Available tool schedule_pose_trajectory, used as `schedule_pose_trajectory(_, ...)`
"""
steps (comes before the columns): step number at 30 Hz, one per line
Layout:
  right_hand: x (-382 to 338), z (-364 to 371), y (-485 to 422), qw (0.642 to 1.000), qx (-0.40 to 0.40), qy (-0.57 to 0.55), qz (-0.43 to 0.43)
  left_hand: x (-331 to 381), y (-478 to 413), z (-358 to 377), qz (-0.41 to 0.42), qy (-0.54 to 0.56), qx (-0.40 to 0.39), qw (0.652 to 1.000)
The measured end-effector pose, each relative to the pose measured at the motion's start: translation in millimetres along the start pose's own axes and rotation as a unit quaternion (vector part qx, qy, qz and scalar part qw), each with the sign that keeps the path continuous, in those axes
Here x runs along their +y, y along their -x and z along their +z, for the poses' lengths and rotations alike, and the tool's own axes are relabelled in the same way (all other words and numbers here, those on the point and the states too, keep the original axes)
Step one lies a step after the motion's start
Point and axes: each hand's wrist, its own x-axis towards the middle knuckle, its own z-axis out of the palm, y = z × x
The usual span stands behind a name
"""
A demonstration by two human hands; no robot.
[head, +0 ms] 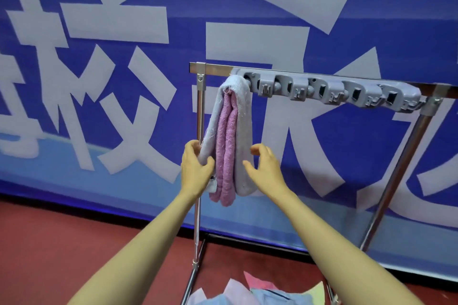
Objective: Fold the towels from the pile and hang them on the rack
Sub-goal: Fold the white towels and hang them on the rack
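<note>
Folded towel (230, 136) hung on the rack (200, 111).
We see the grey-and-pink towel draped over the rack's left end; our left hand (195, 166) pinches its left edge, while our right hand (262, 166) hovers beside it, fingers loosely spread and holding nothing, perhaps brushing it.

The hanging towel (244, 136) is pale grey outside, pink within. The rack (200, 96) is silver. The floor (74, 235) is dark red.
</note>
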Motion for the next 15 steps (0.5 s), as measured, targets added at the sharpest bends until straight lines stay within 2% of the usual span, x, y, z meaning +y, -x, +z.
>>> schedule_pose_trajectory(4, 26.2, 25.9, 7.0, 0.998, 0.001, 0.01, 0.069, -35.7, 0.2, 5.8, -0.057, -0.041, -0.01, 0.997)
schedule_pose_trajectory(9, 37.1, 45.8, 7.3, 0.995, 0.044, 0.021, 0.091, -60.0, -3.3, 11.9, -0.082, -0.083, -0.017, 0.993)
schedule_pose_trajectory(12, 40.4, 51.1, 5.6, 0.991, 0.07, 0.056, 0.099, -64.6, -2.4, 5.6, -0.071, -0.117, 0.039, 0.99)
schedule_pose_trajectory(15, 47.6, 42.9, 4.5, 0.985, 0.102, 0.074, 0.118, -69.0, -4.5, -7.5, -0.022, -0.168, 0.104, 0.98)
